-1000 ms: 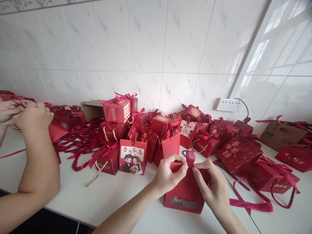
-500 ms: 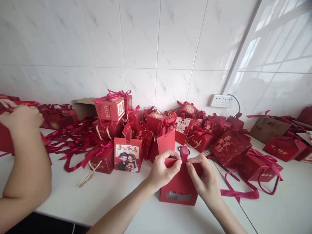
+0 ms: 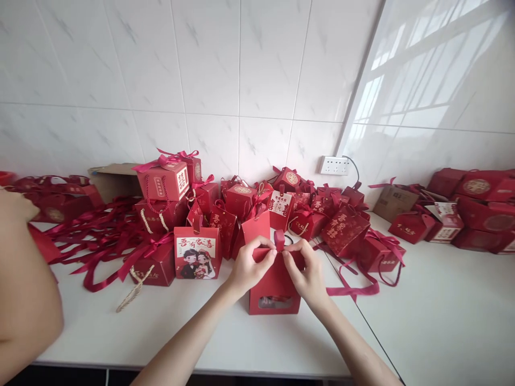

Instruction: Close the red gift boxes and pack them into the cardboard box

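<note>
A red gift box [image 3: 274, 287] with a small clear window low on its front stands upright before me. At its top edge, my left hand [image 3: 251, 265] pinches the left side between thumb and index finger. My right hand [image 3: 306, 271] pinches the same edge from the right, its fingertips close to the left ones. Between the fingertips rises a short dark red ribbon loop [image 3: 279, 239]. Behind the left hand a red flap [image 3: 257, 227] sticks up. To the left stands a box with a cartoon couple [image 3: 197, 253] on it.
Many red gift boxes [image 3: 161, 181] with bows crowd the table [image 3: 161, 338] along the tiled wall. Loose ribbons [image 3: 92, 230] lie left. A power strip [image 3: 335, 165] is fixed to the wall. Another person's arm [image 3: 28, 289] reaches in at left. More boxes [image 3: 483, 214] are stacked right.
My view has swung right, so more stacked boxes show at the right. Both my hands keep their pinch on the box top. The other person's arm has shifted toward the left edge.
</note>
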`<action>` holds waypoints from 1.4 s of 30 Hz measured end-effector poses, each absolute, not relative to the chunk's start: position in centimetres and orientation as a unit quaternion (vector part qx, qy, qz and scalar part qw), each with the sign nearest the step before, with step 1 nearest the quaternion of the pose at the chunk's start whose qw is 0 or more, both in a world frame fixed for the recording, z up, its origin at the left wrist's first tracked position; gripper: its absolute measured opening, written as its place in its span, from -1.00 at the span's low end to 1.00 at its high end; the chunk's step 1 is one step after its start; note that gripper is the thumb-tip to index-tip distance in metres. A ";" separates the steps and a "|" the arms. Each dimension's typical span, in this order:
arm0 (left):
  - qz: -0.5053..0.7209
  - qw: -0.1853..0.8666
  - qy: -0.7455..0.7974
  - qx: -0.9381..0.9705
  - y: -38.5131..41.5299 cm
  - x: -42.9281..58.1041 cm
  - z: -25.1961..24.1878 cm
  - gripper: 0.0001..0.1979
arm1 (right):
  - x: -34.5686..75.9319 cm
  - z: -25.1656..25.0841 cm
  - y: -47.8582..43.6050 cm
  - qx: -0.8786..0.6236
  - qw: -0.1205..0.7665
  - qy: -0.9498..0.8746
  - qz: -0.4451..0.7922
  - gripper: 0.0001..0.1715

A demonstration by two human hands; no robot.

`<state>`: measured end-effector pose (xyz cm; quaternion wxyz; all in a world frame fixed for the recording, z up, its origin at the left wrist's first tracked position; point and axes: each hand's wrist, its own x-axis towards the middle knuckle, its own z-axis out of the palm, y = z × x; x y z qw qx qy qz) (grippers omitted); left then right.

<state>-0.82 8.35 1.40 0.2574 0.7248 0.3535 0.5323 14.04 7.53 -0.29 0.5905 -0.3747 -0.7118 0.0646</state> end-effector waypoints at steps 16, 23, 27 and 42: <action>0.486 0.258 0.372 0.748 9.3 -0.9 4.3 -0.84 | 14.5 0.5 7.5 -0.384 0.566 -0.724 0.096 -0.88; 0.451 0.222 0.337 0.796 9.0 -0.8 4.2 -0.87 | 14.4 0.4 7.3 -0.376 0.576 -0.721 0.086 -0.92; 0.457 0.202 0.340 0.797 8.8 -0.9 4.1 -0.79 | 14.4 0.5 7.3 -0.377 0.576 -0.719 0.094 -0.92; 0.466 0.211 0.300 0.805 8.8 -1.3 3.0 -0.60 | 14.3 0.1 7.4 -0.389 0.579 -0.709 0.104 -0.94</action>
